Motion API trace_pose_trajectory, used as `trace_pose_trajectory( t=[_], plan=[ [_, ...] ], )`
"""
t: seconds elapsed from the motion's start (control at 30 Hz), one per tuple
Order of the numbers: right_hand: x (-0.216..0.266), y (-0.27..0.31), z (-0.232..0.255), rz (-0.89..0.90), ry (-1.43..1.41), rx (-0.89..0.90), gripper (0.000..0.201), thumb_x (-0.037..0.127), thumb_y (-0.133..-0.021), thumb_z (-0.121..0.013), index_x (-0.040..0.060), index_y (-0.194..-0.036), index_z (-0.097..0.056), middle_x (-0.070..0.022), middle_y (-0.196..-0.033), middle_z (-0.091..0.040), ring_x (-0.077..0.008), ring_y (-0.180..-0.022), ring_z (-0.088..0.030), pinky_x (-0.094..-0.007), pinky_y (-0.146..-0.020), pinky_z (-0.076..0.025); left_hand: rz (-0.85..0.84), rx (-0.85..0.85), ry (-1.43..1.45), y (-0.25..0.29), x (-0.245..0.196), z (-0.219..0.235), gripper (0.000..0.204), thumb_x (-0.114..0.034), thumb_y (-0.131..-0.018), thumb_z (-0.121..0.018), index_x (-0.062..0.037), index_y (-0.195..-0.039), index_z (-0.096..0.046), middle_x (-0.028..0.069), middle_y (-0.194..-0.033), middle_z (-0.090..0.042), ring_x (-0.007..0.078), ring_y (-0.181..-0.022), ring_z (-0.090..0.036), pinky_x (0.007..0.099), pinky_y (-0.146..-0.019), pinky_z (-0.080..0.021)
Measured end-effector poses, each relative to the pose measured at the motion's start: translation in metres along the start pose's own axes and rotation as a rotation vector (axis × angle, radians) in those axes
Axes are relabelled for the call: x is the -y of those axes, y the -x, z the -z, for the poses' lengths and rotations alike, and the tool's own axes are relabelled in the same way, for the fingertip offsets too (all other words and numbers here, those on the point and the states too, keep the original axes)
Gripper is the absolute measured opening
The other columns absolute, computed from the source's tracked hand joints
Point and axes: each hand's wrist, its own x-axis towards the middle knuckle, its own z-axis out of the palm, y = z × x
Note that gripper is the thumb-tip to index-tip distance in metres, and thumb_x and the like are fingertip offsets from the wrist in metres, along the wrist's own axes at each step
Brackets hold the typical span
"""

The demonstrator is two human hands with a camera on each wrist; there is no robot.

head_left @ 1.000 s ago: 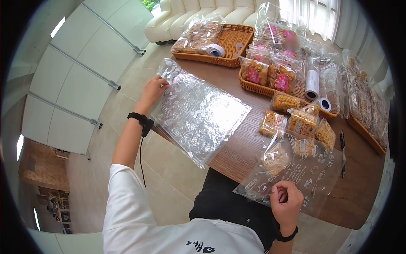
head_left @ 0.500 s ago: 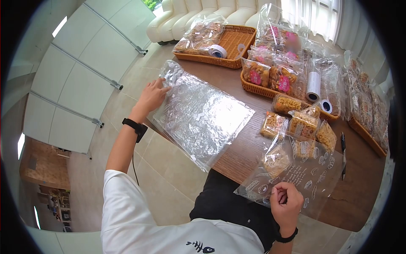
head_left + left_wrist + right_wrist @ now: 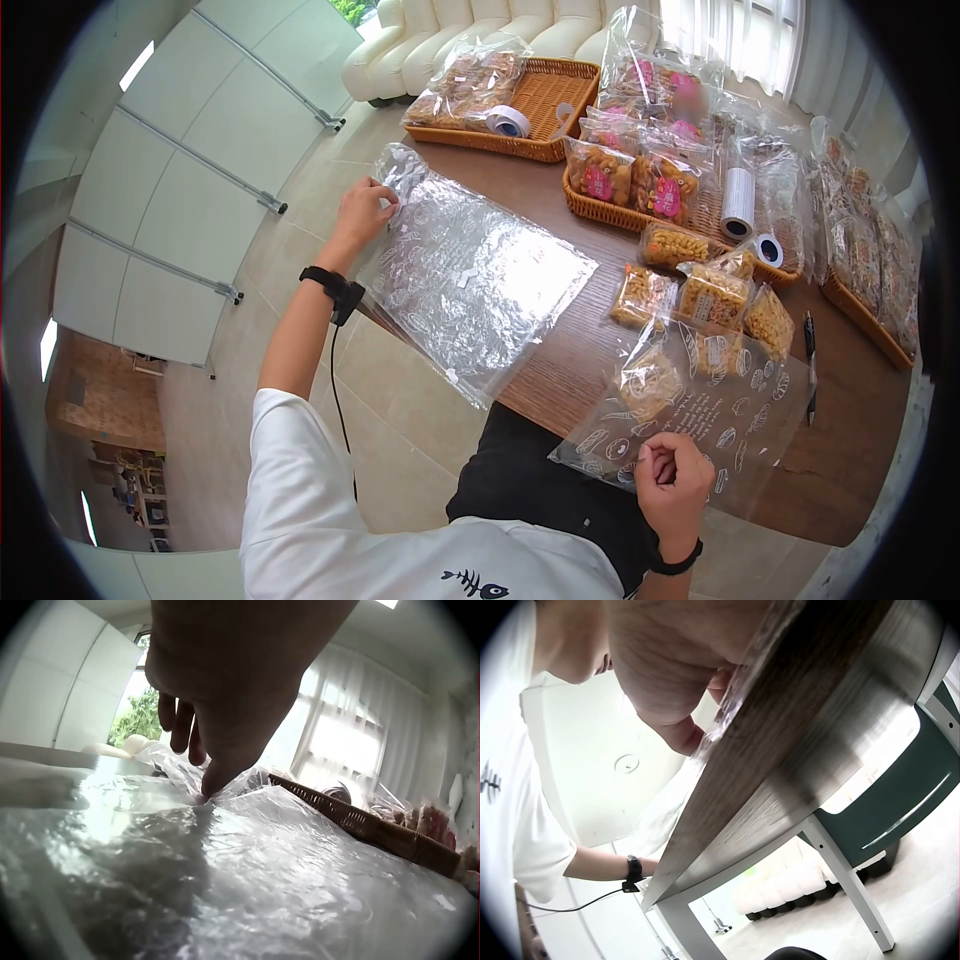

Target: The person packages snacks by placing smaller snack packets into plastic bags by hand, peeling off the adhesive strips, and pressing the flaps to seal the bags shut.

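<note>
A stack of clear plastic bags (image 3: 470, 270) with white print lies at the table's left edge. At its far left corner, my left hand (image 3: 362, 212) pinches the plastic between thumb and fingers. In the left wrist view the thumb (image 3: 214, 780) meets a raised fold of film. A single printed clear bag (image 3: 720, 415) lies at the near right edge. My right hand (image 3: 675, 480) rests over it with curled fingers, pinching its near edge. Wrapped snack packs (image 3: 715, 295) sit just beyond that bag, and one pale pack (image 3: 650, 385) shows beneath its film.
Wicker baskets hold bagged snacks: one tray (image 3: 550, 150) at the back, another basket (image 3: 610, 210) nearer, a third (image 3: 870, 320) at right. A tape roll (image 3: 508, 122), white label rolls (image 3: 738, 205) and a pen (image 3: 811, 365) are also there. The wooden table edge (image 3: 525, 390) faces me.
My left hand's fingers spread over the bag corner half a second ago and are drawn together there now. The right hand and its bag have hardly moved.
</note>
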Motion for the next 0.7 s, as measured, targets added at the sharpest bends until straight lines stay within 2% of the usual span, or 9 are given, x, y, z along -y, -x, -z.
trace_pose_trajectory(
  t=[0.2, 0.33, 0.43, 0.5, 0.6, 0.7],
  plan=[
    [0.001, 0.000, -0.001, -0.014, -0.001, 0.001, 0.013, -0.003, -0.084, -0.076, 0.0040, -0.089, -0.066, -0.0029, -0.070, -0.061, -0.0114, -0.052, -0.056, -0.0259, -0.049, -0.041, 0.040, 0.016, -0.035, -0.008, -0.002, -0.004, 0.009, -0.018, -0.083, -0.083, -0.0153, -0.091, -0.084, 0.0083, -0.094, -0.073, 0.0300, -0.091, -0.072, 0.0435, -0.085, -0.056],
    [0.000, 0.000, -0.001, -0.010, 0.004, -0.005, 0.013, -0.003, -0.084, -0.076, 0.0039, -0.089, -0.066, -0.0028, -0.070, -0.060, -0.0113, -0.052, -0.056, -0.0259, -0.049, -0.041, 0.044, 0.027, -0.036, -0.008, -0.002, -0.004, 0.011, -0.019, -0.082, -0.084, -0.0161, -0.092, -0.084, 0.0077, -0.095, -0.073, 0.0289, -0.090, -0.072, 0.0431, -0.085, -0.056],
    [0.001, 0.001, -0.001, -0.016, 0.008, -0.005, 0.013, -0.004, -0.084, -0.076, 0.0039, -0.089, -0.066, -0.0030, -0.070, -0.061, -0.0113, -0.052, -0.056, -0.0260, -0.049, -0.041, 0.046, 0.017, -0.036, -0.003, -0.004, -0.003, 0.014, -0.019, -0.082, -0.084, -0.0157, -0.096, -0.084, 0.0077, -0.097, -0.073, 0.0292, -0.094, -0.072, 0.0428, -0.087, -0.056],
    [0.001, 0.001, -0.001, -0.012, 0.004, -0.011, 0.013, -0.003, -0.084, -0.076, 0.0038, -0.089, -0.066, -0.0030, -0.070, -0.061, -0.0112, -0.052, -0.056, -0.0259, -0.049, -0.041, 0.022, -0.008, -0.060, 0.003, -0.007, -0.003, 0.024, -0.013, -0.082, -0.081, -0.0116, -0.106, -0.082, 0.0122, -0.106, -0.072, 0.0313, -0.099, -0.071, 0.0435, -0.088, -0.056],
    [0.003, 0.000, 0.000, -0.025, -0.008, -0.004, 0.013, -0.003, -0.084, -0.076, 0.0034, -0.090, -0.067, -0.0031, -0.071, -0.061, -0.0110, -0.053, -0.057, -0.0256, -0.050, -0.042, -0.028, -0.056, 0.000, 0.011, -0.003, -0.004, 0.028, -0.008, -0.085, -0.076, -0.0115, -0.113, -0.080, 0.0139, -0.109, -0.070, 0.0327, -0.101, -0.070, 0.0436, -0.089, -0.056],
    [0.005, -0.001, 0.002, -0.061, -0.027, 0.012, 0.012, -0.003, -0.085, -0.076, 0.0027, -0.092, -0.067, -0.0035, -0.071, -0.062, -0.0109, -0.053, -0.058, -0.0250, -0.051, -0.043, -0.024, -0.170, 0.093, 0.016, -0.008, 0.002, 0.029, -0.002, -0.089, -0.070, -0.0106, -0.115, -0.078, 0.0136, -0.105, -0.067, 0.0297, -0.096, -0.069, 0.0393, -0.087, -0.055]
  ],
)
